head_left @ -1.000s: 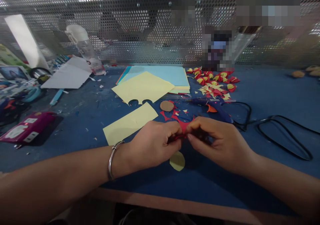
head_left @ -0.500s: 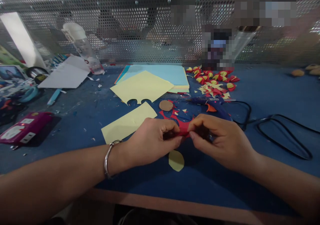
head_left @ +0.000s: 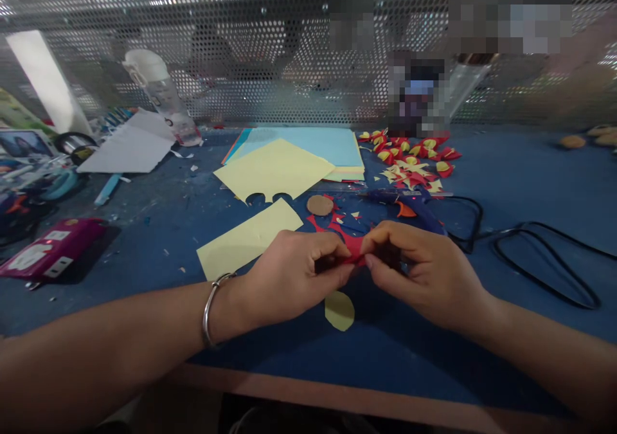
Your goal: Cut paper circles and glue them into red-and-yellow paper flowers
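Between both hands is a small piece of red paper (head_left: 355,249), partly covered by the fingers. My left hand (head_left: 294,270), a silver bangle at its wrist, pinches the paper's left side. On the other side, the thumb and fingertips of my right hand (head_left: 419,270) grip the same piece. A pale yellow paper disc (head_left: 339,310) lies on the blue table just below the hands. Beyond them rest a brown cardboard disc (head_left: 320,205) and red paper offcuts (head_left: 337,228). Left of these is a yellow paper strip (head_left: 248,238).
A blue glue gun (head_left: 419,206) with a black cord lies at right. Behind it sit red-and-yellow paper pieces (head_left: 409,157). Coloured sheets (head_left: 299,144) with a notched yellow sheet (head_left: 274,167) lie at centre back. At left are a bottle (head_left: 166,99) and a purple box (head_left: 53,247).
My fingers have shifted very slightly on the red paper, and both hands stay in nearly the same place. The whole view has moved a little; nothing else has visibly changed.
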A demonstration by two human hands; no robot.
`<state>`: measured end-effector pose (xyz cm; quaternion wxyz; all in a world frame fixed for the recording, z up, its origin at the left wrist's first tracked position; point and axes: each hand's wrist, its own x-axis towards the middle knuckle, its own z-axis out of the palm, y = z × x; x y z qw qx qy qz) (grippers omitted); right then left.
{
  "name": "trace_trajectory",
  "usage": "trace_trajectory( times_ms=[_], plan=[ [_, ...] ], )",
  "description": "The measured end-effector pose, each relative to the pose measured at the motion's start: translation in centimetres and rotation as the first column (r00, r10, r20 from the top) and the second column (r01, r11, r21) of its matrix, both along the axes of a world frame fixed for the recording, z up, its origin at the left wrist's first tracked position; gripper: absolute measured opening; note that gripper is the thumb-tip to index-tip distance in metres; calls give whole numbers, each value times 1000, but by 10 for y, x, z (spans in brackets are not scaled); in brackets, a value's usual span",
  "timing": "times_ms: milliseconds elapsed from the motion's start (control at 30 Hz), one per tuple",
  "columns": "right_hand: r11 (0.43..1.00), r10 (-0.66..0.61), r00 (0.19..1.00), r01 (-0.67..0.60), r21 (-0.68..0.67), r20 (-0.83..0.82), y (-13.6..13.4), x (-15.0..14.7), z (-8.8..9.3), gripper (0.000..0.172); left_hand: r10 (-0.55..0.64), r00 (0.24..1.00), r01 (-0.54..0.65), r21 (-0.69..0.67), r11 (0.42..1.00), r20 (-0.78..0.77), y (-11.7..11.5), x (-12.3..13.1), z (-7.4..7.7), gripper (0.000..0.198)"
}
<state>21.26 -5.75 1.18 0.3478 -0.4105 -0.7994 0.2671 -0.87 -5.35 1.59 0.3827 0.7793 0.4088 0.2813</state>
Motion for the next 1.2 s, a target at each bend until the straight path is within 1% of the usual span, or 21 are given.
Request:
trace_trajectory(
  times_ms=[100,200,300,433,567,633,733,867,1000,1133,1167,1200],
  plan=[
    [1000,3,1000,-3,25,2,-1,0,0,11,-8,996,20,-126,992,90,1,4,-2,13],
    [997,-1,1000,0,77,9,-1,0,0,11,24,973,42,-277,960,230,3,7,-6,14],
    [997,-4,1000,3,83,14,-1,0,-1,12,57,949,61,-358,932,310,5,7,-10,15],
    [998,-13,1000,13,57,0,-1,1,-1,11,66,926,109,-430,896,373,6,5,-7,19],
    [1000,-23,999,23,11,-40,0,1,-1,10,115,895,164,-558,814,431,8,6,1,18],
    [999,-31,998,29,-27,-59,1,1,0,11,150,882,176,-607,775,446,9,7,3,18],
    [996,-40,996,34,-81,-77,2,0,1,14,180,871,175,-632,755,456,10,8,2,18],
    [992,-49,995,38,-124,-87,2,0,2,13,206,874,140,-634,761,440,10,8,3,17],
    [990,-50,994,37,-139,-93,1,-1,1,15,184,893,98,-577,811,410,6,8,6,16],
    [990,-61,993,47,-134,-103,1,-1,3,14,143,921,77,-530,844,362,6,5,4,13],
    [990,-68,993,54,-134,-100,1,-1,4,14,128,936,57,-501,864,327,7,3,4,18],
    [989,-79,993,67,-131,-90,2,0,5,13,110,953,28,-441,897,283,9,1,4,24]
  ],
)
